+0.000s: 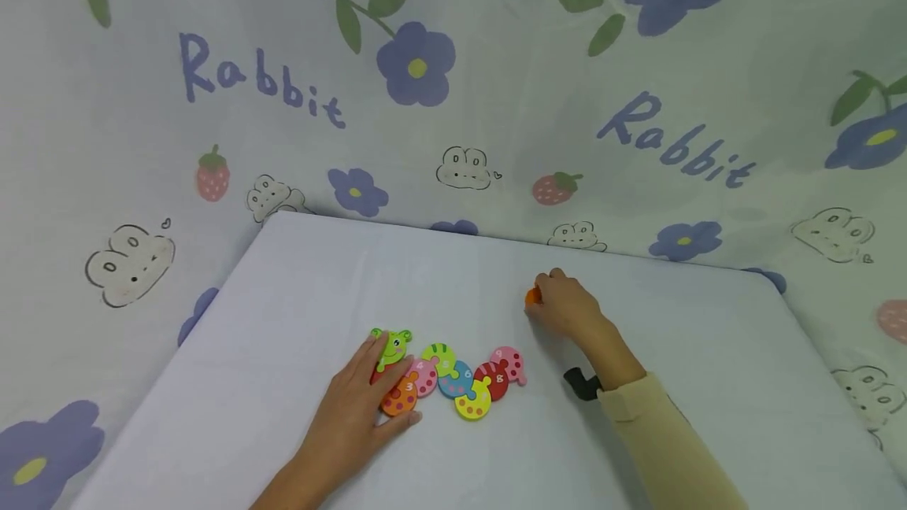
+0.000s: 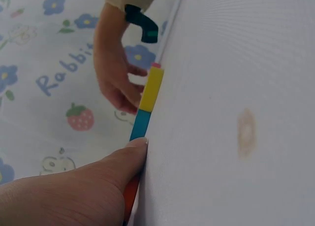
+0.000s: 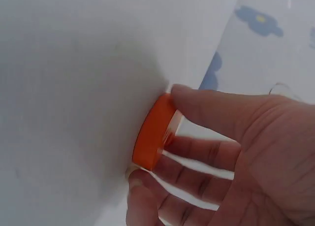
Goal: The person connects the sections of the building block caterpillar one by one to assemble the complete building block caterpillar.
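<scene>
A caterpillar puzzle of joined, numbered round pieces (image 1: 472, 404) lies flat on the table. Its green smiling head (image 1: 393, 349) is at the left end and a pink piece (image 1: 507, 364) at the right. My left hand (image 1: 354, 400) rests on the head end, fingers spread, partly covering the red and orange pieces. In the left wrist view, the thumb (image 2: 115, 162) touches the puzzle's edge beside the blue piece (image 2: 140, 123). Farther back and right, my right hand (image 1: 567, 304) pinches an orange puzzle piece (image 3: 153, 132) between thumb and fingers; its far face is hidden.
The white table (image 1: 340, 274) stretches out around the puzzle. A printed cloth (image 1: 496, 85) with flowers and rabbits hangs behind it. A black bent device (image 1: 583, 384) sits at the right wrist by the beige sleeve (image 1: 659, 431).
</scene>
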`<move>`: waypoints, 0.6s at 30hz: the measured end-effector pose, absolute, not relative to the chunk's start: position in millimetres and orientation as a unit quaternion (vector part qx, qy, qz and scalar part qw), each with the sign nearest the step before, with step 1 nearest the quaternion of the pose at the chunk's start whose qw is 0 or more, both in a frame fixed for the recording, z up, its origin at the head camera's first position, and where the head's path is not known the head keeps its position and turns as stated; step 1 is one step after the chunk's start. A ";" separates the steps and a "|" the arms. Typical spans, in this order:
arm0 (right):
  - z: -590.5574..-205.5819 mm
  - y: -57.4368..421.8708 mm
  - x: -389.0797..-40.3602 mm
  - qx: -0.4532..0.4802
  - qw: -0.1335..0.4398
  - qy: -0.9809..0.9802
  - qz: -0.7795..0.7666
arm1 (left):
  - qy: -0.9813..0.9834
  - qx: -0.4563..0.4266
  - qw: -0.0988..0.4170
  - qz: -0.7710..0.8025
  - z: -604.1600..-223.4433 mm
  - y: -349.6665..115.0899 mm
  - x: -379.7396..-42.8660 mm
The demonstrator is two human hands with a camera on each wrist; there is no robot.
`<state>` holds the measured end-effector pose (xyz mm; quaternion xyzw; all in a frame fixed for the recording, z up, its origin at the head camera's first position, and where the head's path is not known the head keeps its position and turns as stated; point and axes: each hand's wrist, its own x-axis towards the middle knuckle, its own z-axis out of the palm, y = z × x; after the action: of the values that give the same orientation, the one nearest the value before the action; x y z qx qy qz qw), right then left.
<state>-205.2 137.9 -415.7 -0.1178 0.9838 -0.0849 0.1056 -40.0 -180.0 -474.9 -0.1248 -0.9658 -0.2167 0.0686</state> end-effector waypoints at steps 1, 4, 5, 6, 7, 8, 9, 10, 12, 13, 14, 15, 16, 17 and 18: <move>-416.4 136.2 -203.4 -0.133 0.098 0.983 -0.078 | -0.966 -0.124 0.067 -0.218 -475.5 -180.3 -40.1; -415.1 134.8 -186.9 -0.174 0.095 0.977 -0.073 | -0.966 -0.125 0.066 -0.218 -475.7 -180.2 -40.1; -414.4 136.4 -179.3 -0.181 0.095 0.976 -0.076 | -0.966 -0.125 0.068 -0.217 -475.3 -179.7 -40.1; -413.9 138.4 -172.4 -0.186 0.095 0.975 -0.080 | -0.966 -0.125 0.071 -0.216 -474.7 -179.5 -40.0; -413.7 140.2 -166.4 -0.184 0.092 0.975 -0.088 | -0.966 -0.125 0.073 -0.215 -474.2 -179.7 -39.9; -414.1 142.0 -161.3 -0.180 0.088 0.975 -0.095 | -0.966 -0.125 0.075 -0.213 -473.5 -180.0 -39.8; -414.9 144.0 -157.1 -0.175 0.083 0.976 -0.099 | -0.966 -0.125 0.077 -0.212 -472.9 -180.4 -39.8; -416.3 145.7 -154.3 -0.169 0.075 0.978 -0.099 | -0.966 -0.125 0.077 -0.211 -472.4 -180.8 -39.9; -420.3 148.1 -152.3 -0.154 0.061 0.981 -0.099 | -0.966 -0.126 0.077 -0.212 -472.2 -181.3 -40.5; -422.5 148.9 -152.3 -0.149 0.057 0.982 -0.097 | -0.966 -0.126 0.076 -0.213 -472.5 -181.2 -40.9; -423.9 149.5 -151.8 -0.146 0.057 0.983 -0.094 | -0.966 -0.126 0.075 -0.213 -472.9 -180.9 -41.3; -424.9 150.3 -151.3 -0.145 0.060 0.983 -0.091 | -0.966 -0.126 0.073 -0.214 -473.5 -180.4 -41.8; -425.6 151.3 -150.2 -0.144 0.061 0.984 -0.090 | -0.966 -0.126 0.072 -0.215 -474.4 -179.8 -42.2; -425.1 152.0 -148.1 -0.143 0.063 0.983 -0.092 | -0.966 -0.126 0.070 -0.217 -475.6 -179.2 -42.6; -424.1 152.7 -145.0 -0.141 0.065 0.983 -0.097 | -0.965 -0.126 0.067 -0.218 -476.4 -178.4 -43.0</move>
<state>-145.0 152.7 -424.1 -0.1415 0.9830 -0.0975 0.0648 -43.0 -178.4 -476.4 -0.1263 -0.9655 -0.2177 0.0674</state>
